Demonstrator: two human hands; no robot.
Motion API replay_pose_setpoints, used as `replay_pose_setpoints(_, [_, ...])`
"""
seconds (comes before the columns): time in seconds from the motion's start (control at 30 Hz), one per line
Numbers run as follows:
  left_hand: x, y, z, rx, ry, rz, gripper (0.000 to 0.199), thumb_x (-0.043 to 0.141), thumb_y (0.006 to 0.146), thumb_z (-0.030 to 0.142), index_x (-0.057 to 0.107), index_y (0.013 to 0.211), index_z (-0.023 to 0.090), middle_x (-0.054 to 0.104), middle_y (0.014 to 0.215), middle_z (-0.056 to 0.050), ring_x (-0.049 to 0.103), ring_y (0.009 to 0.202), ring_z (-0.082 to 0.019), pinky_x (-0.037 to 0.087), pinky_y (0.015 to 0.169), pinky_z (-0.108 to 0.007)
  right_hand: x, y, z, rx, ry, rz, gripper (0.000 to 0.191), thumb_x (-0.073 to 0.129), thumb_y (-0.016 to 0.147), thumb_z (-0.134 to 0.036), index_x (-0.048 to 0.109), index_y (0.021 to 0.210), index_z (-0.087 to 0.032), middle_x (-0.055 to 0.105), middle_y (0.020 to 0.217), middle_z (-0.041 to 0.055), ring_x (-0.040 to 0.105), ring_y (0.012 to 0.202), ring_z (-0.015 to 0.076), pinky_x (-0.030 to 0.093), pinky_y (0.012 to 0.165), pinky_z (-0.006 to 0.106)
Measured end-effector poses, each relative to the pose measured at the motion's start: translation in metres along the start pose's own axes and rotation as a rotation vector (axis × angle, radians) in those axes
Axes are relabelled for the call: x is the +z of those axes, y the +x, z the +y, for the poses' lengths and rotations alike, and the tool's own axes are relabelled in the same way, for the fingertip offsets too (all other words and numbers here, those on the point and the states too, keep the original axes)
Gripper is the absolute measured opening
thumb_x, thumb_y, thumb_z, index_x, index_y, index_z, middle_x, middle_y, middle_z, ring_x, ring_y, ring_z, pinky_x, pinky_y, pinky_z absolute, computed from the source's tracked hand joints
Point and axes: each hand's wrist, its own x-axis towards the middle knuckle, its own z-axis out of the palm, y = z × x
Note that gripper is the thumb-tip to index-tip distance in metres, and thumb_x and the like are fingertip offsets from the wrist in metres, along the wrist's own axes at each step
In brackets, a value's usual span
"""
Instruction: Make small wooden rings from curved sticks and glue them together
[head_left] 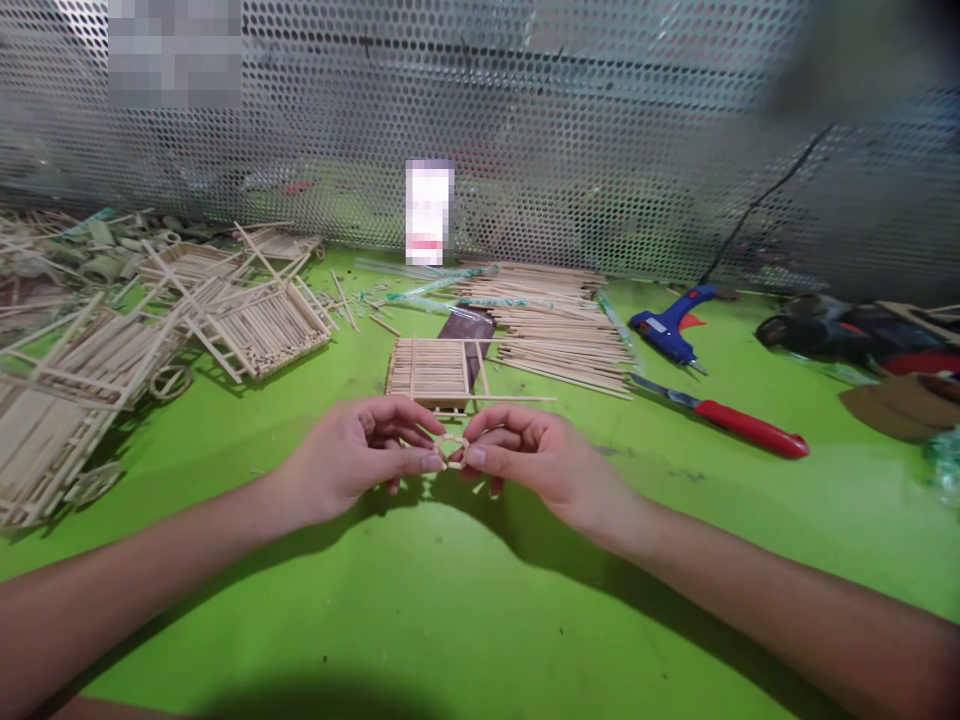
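While the left hand (pixel 354 450) and right hand (pixel 546 462) pinch opposite sides, the small stick ring (pixel 454 438) lies between them.

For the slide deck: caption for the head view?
Both hands, left and right, hold a small wooden ring above a green tabletop.

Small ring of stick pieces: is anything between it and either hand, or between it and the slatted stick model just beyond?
Nothing visible, either way. The left hand and right hand pinch the small ring from opposite sides. No object shows between it and the slatted model, though fingers hide part of the ring.
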Motion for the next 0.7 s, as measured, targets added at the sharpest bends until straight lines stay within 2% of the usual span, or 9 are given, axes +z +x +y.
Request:
replay_pose_setpoints(0.4, [0.0019,0.0007,0.0021,0.014,-0.009,-0.014,0.036,0.089,0.074,0.041,0.072,0.096,0.019,0.072,0.084,-0.002,0.06,0.062,-0.011,0.05,0.054,-0.024,0.0011,0.0,0.0,0.005,0.006,0.009,0.04,0.092,0.07,-0.04,0.07,0.095,-0.018,0.078,0.084,0.002,0.072,0.077,0.0161,0.052,0.064,0.026])
replay_pose_setpoints(0.53, [0.003,-0.001,0.0015,0.03,0.021,-0.004,0.036,0.087,0.076,0.042,0.075,0.103,0.02,0.073,0.084,-0.003,0.06,0.062,-0.012,0.05,0.053,-0.025,0.0017,-0.0007,-0.001,0.003,-0.01,0.008,0.04,0.092,0.07,-0.04,0.07,0.095,-0.018,0.077,0.084,0.0015,0.072,0.076,0.0147,0.052,0.064,0.025])
replay_pose_setpoints(0.7, [0.0046,-0.0034,0.0018,0.029,0.039,-0.016,0.037,0.085,0.078,0.041,0.078,0.107,0.02,0.075,0.086,-0.005,0.064,0.066,-0.015,0.055,0.057,-0.029,0.0008,-0.001,0.0,0.0,-0.016,0.005,0.04,0.091,0.072,-0.042,0.07,0.096,-0.018,0.077,0.085,0.0019,0.072,0.076,0.0153,0.051,0.064,0.026])
